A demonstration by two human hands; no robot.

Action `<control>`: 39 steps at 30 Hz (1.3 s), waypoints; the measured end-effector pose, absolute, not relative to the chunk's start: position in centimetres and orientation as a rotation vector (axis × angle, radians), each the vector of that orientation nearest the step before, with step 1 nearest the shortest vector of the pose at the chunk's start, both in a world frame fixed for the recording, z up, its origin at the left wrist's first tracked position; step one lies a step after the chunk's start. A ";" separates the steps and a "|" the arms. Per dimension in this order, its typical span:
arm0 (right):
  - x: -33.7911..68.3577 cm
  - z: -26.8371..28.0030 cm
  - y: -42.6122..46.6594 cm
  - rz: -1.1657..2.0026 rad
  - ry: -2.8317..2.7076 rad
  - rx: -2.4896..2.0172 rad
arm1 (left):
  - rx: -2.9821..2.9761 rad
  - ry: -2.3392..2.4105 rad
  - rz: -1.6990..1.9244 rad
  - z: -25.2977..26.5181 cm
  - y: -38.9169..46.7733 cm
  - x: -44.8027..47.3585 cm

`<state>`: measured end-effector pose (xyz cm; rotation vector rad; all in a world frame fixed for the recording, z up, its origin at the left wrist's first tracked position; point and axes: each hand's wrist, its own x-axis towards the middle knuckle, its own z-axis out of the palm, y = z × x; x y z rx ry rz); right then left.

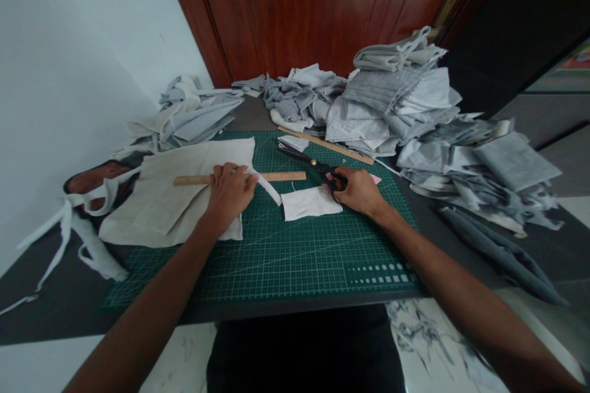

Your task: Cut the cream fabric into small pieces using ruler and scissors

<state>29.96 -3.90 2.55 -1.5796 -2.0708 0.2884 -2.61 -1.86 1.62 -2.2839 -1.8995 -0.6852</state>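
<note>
My right hand (362, 190) is wrapped round the handles of black scissors (314, 163). Their blades point left over the green cutting mat (286, 258). Just below them lies a small white fabric rectangle (311, 203). My left hand (230, 193) has thumb and fingers closed on the end of a narrow white fabric strip (270, 189), which slants down towards the rectangle. Under that hand a wooden ruler (191, 180) lies across a larger cream fabric piece (161, 196). Something pink (376, 178) shows partly behind my right hand.
A second wooden ruler (332, 146) lies at the mat's far side. Grey fabric piles (382, 98) line the back and right, with another pile (193, 116) at back left. Loose strips (87, 239) lie left. Beyond the table stands a wooden door (295, 12); scraps (424, 331) litter the floor.
</note>
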 end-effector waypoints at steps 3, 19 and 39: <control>29.8 2.5 -4.0 0.298 -2.073 -1.581 | -2.234 -1.964 -0.756 1.5 -1.6 -2.3; 29.8 3.1 -4.3 0.337 -2.035 -1.502 | -2.483 -1.888 -2.688 4.0 -1.9 0.8; 28.4 4.2 -6.4 0.442 -2.299 -1.286 | -2.585 -1.876 -2.677 4.1 -5.1 3.1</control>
